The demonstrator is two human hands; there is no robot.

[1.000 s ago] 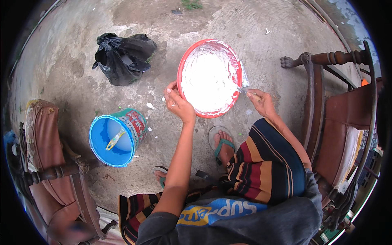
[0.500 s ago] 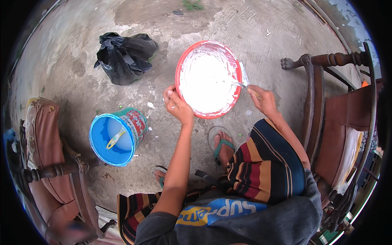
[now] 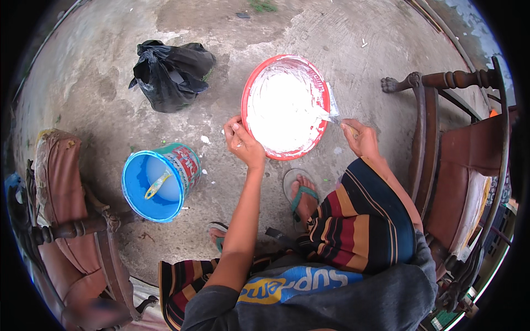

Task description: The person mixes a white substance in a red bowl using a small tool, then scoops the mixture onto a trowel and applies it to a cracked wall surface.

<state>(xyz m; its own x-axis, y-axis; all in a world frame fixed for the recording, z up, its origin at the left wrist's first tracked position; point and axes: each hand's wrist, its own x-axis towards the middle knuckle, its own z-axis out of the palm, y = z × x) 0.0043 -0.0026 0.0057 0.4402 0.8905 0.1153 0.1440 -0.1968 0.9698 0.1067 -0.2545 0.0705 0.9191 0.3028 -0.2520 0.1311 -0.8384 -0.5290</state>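
A red plastic basin (image 3: 248, 91) holds a thick white paste (image 3: 284, 110) that is smeared up its inner wall. My left hand (image 3: 244, 144) grips the basin's near left rim, thumb up, with white specks on the fingers. In my right hand (image 3: 361, 138), to the right of the basin, is the handle of a putty knife (image 3: 334, 119). Its paste-coated metal blade lies across the right rim, its tip reaching inside. Behind that rim, something pale and flat (image 3: 332, 95) shows only in part.
A blue-rimmed bucket (image 3: 128, 190) with cloudy liquid and a paintbrush (image 3: 157, 185) stands at the left. Beyond it sits a black plastic bag (image 3: 171, 74). Worn wooden chairs with brown padding flank me, left (image 3: 61, 176) and right (image 3: 458, 204). White crumbs dot the concrete floor (image 3: 221, 66).
My right hand has shifted slightly right and down, drawing the putty knife outward over the rim. The basin and my left hand sit a little farther right, still together.
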